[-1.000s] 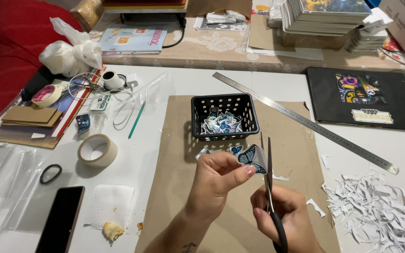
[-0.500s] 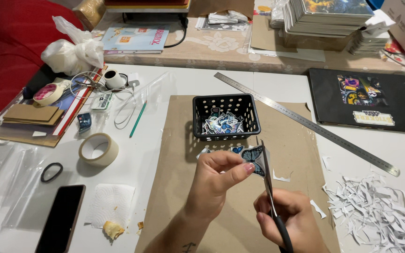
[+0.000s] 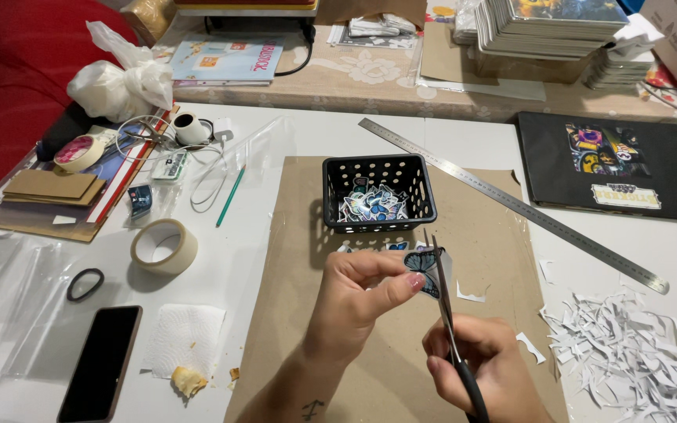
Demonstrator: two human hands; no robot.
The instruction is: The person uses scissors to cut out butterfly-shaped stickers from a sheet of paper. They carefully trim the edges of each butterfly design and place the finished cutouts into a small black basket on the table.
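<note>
A: What colours are shown by the sticker (image 3: 426, 270) and the scissors (image 3: 454, 345)?

B: A blue-and-black butterfly is printed on the sticker, edged in white; the scissor handles are black, the blades grey.

A: And around them?

B: The basket (image 3: 378, 190) is black, dotted with holes; the paper sheet (image 3: 307, 235) is brown; the scraps (image 3: 628, 352) are white; the ruler (image 3: 511, 200) is silver; the tape (image 3: 164, 246) is cream; the phone (image 3: 102, 362) is black; the pencil (image 3: 229, 196) is green.
</note>
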